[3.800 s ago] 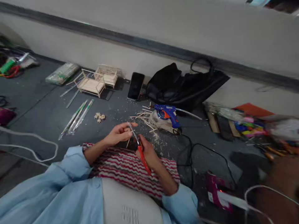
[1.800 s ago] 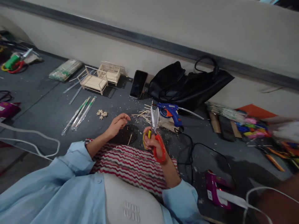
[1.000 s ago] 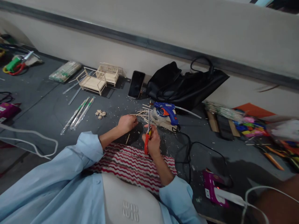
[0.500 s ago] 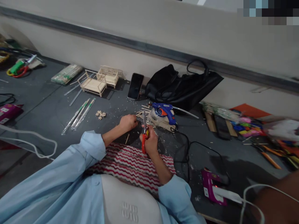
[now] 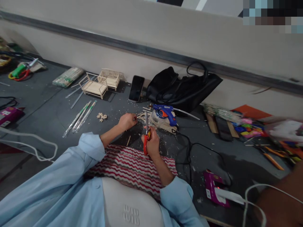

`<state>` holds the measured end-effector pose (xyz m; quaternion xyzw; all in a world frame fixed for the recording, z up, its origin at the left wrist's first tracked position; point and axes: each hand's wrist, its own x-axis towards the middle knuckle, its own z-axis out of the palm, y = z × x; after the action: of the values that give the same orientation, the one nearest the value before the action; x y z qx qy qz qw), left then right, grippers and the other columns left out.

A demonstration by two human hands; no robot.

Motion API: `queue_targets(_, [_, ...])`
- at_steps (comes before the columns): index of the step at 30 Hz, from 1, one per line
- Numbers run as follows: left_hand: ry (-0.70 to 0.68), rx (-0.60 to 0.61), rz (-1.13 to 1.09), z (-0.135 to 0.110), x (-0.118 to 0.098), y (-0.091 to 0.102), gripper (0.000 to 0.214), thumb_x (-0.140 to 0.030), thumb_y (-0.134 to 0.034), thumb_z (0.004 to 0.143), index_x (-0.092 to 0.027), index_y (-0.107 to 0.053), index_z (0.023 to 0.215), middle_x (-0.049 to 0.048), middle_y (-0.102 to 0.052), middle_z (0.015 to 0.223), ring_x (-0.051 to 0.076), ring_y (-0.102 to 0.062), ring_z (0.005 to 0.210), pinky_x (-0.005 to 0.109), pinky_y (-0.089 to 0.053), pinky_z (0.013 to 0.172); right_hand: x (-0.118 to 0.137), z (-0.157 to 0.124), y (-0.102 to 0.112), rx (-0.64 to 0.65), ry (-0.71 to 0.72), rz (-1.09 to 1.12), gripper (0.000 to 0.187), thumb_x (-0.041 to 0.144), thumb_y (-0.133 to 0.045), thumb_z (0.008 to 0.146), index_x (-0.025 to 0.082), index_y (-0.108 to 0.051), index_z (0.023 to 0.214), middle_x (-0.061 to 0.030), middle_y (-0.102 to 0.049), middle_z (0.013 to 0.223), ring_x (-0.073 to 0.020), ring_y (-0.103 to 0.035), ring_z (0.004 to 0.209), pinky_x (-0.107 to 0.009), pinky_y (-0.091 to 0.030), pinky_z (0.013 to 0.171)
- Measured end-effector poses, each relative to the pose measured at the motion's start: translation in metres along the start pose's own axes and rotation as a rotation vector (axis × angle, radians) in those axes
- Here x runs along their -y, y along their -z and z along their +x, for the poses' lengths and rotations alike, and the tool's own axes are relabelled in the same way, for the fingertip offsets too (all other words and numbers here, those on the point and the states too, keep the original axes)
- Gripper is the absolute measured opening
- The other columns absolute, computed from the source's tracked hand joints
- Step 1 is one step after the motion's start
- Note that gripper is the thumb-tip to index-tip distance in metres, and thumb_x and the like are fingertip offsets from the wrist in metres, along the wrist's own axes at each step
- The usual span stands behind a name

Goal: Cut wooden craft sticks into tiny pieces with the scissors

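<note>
A: Right hand, condition?
B: Right hand [image 5: 152,143] closed about the handles of the scissors [image 5: 145,145]. Red loop on the near side; yellow one partly covered by fingers. Blades point away from the body, seen as a narrow strip; whether parted, cannot tell.

A: Left hand?
B: Left hand [image 5: 127,121] loosely fisted, fingers curled in, back of hand uppermost. Any item inside the curl: cannot tell.

A: Scissors relative to the hands?
B: In the right grip, blades ahead of the knuckles. Left fist lies just left of the blades, a small gap between.

A: And the sticks?
B: Sticks [image 5: 142,115] in a loose heap on the grey surface [image 5: 53,116], beyond both hands. Heap's left end is at the left fingertips; contact uncertain. Blade tips overlap the heap in this view; height above it not readable. One loose stick [image 5: 128,140] lies apart, below the left wrist, near the striped cloth [image 5: 132,164].

A: Neighbours?
B: Glue gun [image 5: 168,111] right of the heap, beyond the right hand. Phone [image 5: 136,88] tilted up, beyond the heap. Flower pieces [image 5: 101,117] left of the left hand.
</note>
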<state>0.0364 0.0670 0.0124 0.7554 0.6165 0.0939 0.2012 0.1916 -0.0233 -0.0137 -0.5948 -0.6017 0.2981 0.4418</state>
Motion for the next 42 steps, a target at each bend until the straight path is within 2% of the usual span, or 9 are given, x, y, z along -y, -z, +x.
queue_targets(7, [-0.039,0.005,-0.079,0.006,-0.002,-0.013,0.023,-0.02,-0.053,0.077,-0.015,-0.073,0.087,0.0133,-0.072,0.089,0.026,-0.066,0.088,0.03,-0.045,0.073,-0.003,0.0,-0.001,-0.011,0.015,-0.002,0.041,0.018,-0.052,0.065,0.019,-0.058,0.106,0.0095,-0.039,0.061,-0.0091,-0.037,0.053,-0.023,-0.034,0.056])
queue_targets(11, [-0.04,-0.01,-0.211,0.002,-0.002,-0.009,0.02,-0.022,-0.056,0.077,-0.013,-0.071,0.086,0.0066,-0.068,0.075,0.017,-0.062,0.072,0.024,-0.043,0.064,-0.004,0.0,-0.001,-0.019,0.034,0.003,0.04,0.019,-0.054,0.067,0.019,-0.058,0.107,0.0088,-0.044,0.064,-0.0086,-0.038,0.053,-0.023,-0.036,0.057])
queue_targets(13, [-0.026,0.005,-0.43,-0.008,-0.004,-0.004,0.023,-0.03,-0.054,0.081,-0.014,-0.068,0.089,-0.0002,-0.059,0.063,0.01,-0.051,0.054,0.021,-0.038,0.052,-0.002,-0.001,-0.001,-0.033,0.03,0.014,0.036,0.021,-0.055,0.07,0.019,-0.057,0.106,0.0074,-0.048,0.068,-0.0087,-0.041,0.055,-0.023,-0.038,0.058])
queue_targets(15, [0.029,0.094,-0.974,-0.023,-0.005,0.001,0.023,-0.036,-0.058,0.079,-0.015,-0.065,0.086,-0.0063,-0.044,0.052,0.005,-0.033,0.04,0.019,-0.026,0.041,0.001,-0.002,0.0,-0.057,0.021,0.042,0.029,0.025,-0.057,0.075,0.02,-0.057,0.103,0.0059,-0.051,0.072,-0.0089,-0.043,0.057,-0.023,-0.039,0.059])
queue_targets(17, [0.075,0.216,-1.363,-0.037,-0.007,0.001,0.024,-0.038,-0.068,0.071,-0.016,-0.06,0.078,-0.0104,-0.031,0.046,0.003,-0.022,0.037,0.018,-0.017,0.038,0.004,-0.004,0.001,-0.081,0.015,0.081,0.023,0.031,-0.057,0.08,0.021,-0.056,0.101,0.0049,-0.051,0.074,-0.0089,-0.043,0.057,-0.023,-0.039,0.057])
queue_targets(22, [0.224,0.352,-1.741,-0.054,-0.007,-0.015,0.027,-0.03,-0.077,0.063,-0.016,-0.057,0.075,-0.0134,-0.022,0.044,0.002,-0.015,0.037,0.016,-0.013,0.036,0.011,-0.007,0.006,-0.13,0.055,0.054,0.017,0.036,-0.058,0.083,0.022,-0.053,0.092,0.0048,-0.051,0.073,-0.0092,-0.045,0.058,-0.023,-0.04,0.056])
queue_targets(30, [0.302,0.414,-1.905,-0.05,-0.006,-0.036,0.028,-0.026,-0.079,0.063,-0.016,-0.057,0.076,-0.0134,-0.025,0.043,0.001,-0.017,0.036,0.014,-0.012,0.035,0.007,-0.01,0.007,-0.065,0.074,-0.022,0.016,0.035,-0.056,0.086,0.022,-0.054,0.094,0.0055,-0.052,0.07,-0.0074,-0.041,0.05,-0.022,-0.038,0.052])
queue_targets(34, [0.316,0.46,-1.917,-0.053,-0.009,-0.04,0.027,-0.026,-0.079,0.063,-0.015,-0.058,0.076,-0.0134,-0.026,0.042,0.001,-0.018,0.035,0.014,-0.011,0.036,0.001,-0.01,0.005,-0.049,0.106,-0.048,0.016,0.035,-0.055,0.086,0.022,-0.055,0.094,0.0018,-0.057,0.077,-0.009,-0.048,0.055,-0.022,-0.042,0.054])
queue_targets(42, [0.336,0.507,-1.916,-0.06,-0.012,-0.046,0.023,-0.026,-0.076,0.065,-0.015,-0.059,0.077,-0.0127,-0.029,0.043,0.001,-0.02,0.035,0.015,-0.012,0.037,-0.001,-0.01,0.006,-0.018,0.211,-0.161,0.01,0.031,-0.054,0.085,0.022,-0.056,0.091,0.002,-0.059,0.074,-0.0106,-0.054,0.061,-0.022,-0.046,0.059])
